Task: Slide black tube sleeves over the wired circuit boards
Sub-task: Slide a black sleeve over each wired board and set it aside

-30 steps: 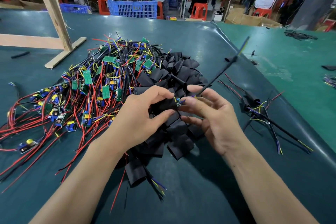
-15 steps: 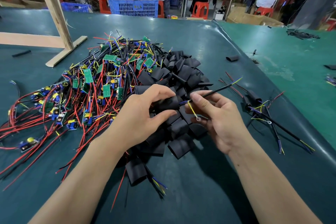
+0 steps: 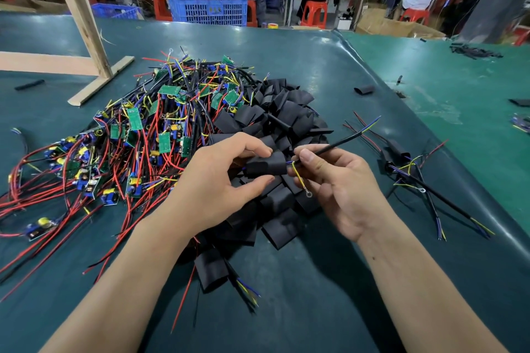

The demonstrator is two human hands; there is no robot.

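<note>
Stretching across the whole view is a dark teal, slightly glossy work table (image 3: 286, 51), with a lighter green table (image 3: 459, 89) joining it on the right. Beyond it is a workshop: a blue plastic crate (image 3: 206, 6) of wiring, red plastic stools (image 3: 314, 13), and seated people at benches with their backs turned.

At far left a pale wooden frame (image 3: 83, 23) stands on the table. Next to it spreads a large tangled heap of wired circuit boards (image 3: 137, 135), small green boards trailing red, yellow, blue and black wires. Just right of that heap, touching it, lies a pile of flat black tube sleeves (image 3: 275, 114).

Above the near edge of the sleeve pile, the left hand (image 3: 212, 183) pinches one black tube sleeve (image 3: 266, 166) between thumb below and curled fingers above, holding it roughly level. At the sleeve's right mouth, blue and yellow wires emerge. The right hand (image 3: 341, 186), palm turned up, pinches a thin black cable (image 3: 332, 146) between thumb and forefinger right at that mouth; the cable rises up and to the right, ending in blue and yellow tips. A yellow wire with a small ring terminal (image 3: 309, 194) hangs across the right palm.

Further right, a small cluster of sleeved boards with trailing wires (image 3: 401, 163) lies on the table, apart from the main piles.
</note>
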